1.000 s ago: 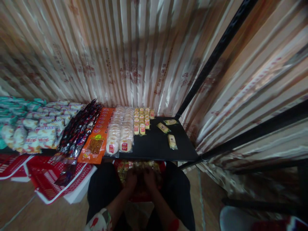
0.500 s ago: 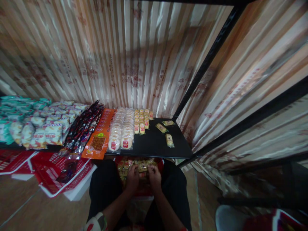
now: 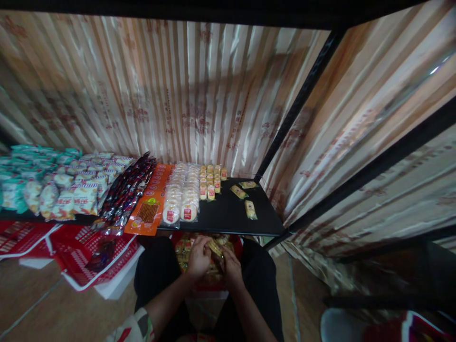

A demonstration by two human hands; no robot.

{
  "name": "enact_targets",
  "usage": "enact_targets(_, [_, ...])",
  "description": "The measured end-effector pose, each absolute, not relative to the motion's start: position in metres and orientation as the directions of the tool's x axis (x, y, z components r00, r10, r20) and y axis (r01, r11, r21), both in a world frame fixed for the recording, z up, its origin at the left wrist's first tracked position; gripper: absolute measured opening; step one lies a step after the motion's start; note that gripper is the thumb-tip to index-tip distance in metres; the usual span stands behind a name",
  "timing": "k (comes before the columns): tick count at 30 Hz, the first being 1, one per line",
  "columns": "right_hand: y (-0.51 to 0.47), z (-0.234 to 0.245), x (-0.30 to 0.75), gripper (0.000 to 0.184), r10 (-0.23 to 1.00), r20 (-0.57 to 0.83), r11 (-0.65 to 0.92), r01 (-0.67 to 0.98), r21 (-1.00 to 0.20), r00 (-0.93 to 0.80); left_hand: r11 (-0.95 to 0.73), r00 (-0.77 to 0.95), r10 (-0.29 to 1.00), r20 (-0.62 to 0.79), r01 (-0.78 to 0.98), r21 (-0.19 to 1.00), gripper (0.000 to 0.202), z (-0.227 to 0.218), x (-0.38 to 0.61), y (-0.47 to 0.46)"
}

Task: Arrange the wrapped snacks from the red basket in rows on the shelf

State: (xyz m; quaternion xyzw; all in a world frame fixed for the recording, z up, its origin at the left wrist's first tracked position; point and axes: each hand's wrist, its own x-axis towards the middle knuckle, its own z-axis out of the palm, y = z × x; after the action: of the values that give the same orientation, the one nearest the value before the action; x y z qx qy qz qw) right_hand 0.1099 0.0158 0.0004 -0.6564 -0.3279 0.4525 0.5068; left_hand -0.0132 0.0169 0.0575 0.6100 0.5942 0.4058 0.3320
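Observation:
Between my knees is a red basket (image 3: 204, 286) filled with small yellow-wrapped snack packs (image 3: 183, 251). Above its contents, one wrapped snack pack (image 3: 215, 248) is pinched between my two hands. My left hand (image 3: 199, 260) closes on its left end, and my right hand (image 3: 232, 268) grips the other end from the right. The fingertips are partly hidden behind the pack and blurred. On the black shelf (image 3: 228, 216) in front, similar packs stand in short rows (image 3: 211, 183), and three single packs (image 3: 250, 209) lie apart to the right.
Along the shelf to the left are round white crackers (image 3: 188, 212), an orange snack bag (image 3: 147, 213), dark shiny packets (image 3: 124, 194), white bags (image 3: 83, 197) and teal packets (image 3: 14, 192). Red baskets (image 3: 76, 242) sit below. A black metal post (image 3: 302, 102) rises at the shelf's corner before the curtain (image 3: 199, 95).
My hands have come closer together over the basket, and the pack between them has tilted. The view has shifted slightly; the goods on the shelf stay as they were.

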Motion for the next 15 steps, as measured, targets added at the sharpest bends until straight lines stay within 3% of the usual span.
enact_targets(6, [0.01,0.011,0.116,0.027,0.823,-0.467,-0.43,-0.181,-0.884,0.323,-0.065,0.021,0.998,0.062,0.441,0.895,0.035,0.075,-0.015,0.02])
enact_targets(15, [0.003,0.05,0.124,0.024,0.753,-0.612,-0.539,-0.308,-0.784,0.242,-0.029,0.016,1.0,0.024,0.454,0.891,0.023,0.077,-0.017,0.027])
